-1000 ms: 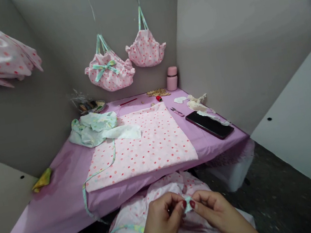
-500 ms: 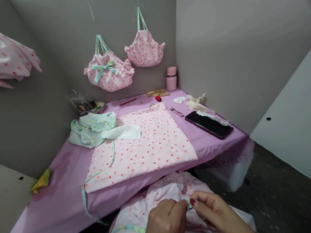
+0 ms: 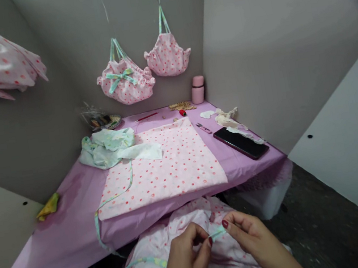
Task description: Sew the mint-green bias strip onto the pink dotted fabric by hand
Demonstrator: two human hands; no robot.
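Observation:
A narrow mint-green strip point(image 3: 217, 232) is stretched between my two hands, above bunched pink dotted fabric point(image 3: 179, 222) at the lap. My left hand point(image 3: 190, 257) pinches the strip's left end between thumb and fingers. On the other end, the thumb and index finger of my right hand point(image 3: 250, 238) are closed. Whether a needle is in either hand cannot be made out. Another green patterned strip point(image 3: 145, 261) runs over the lap fabric to the left.
The purple-covered table point(image 3: 83, 199) holds a dotted pink cloth point(image 3: 177, 166), crumpled mint fabric point(image 3: 108, 145), a black phone point(image 3: 239, 142), small snips point(image 3: 204, 128), a red spool point(image 3: 183, 112) and a pink bottle point(image 3: 197, 89). Dotted pouches point(image 3: 168, 56) hang above.
My hands have moved slightly apart, and more of the mint-green strip shows between them. My left hand has turned so that its thumb shows.

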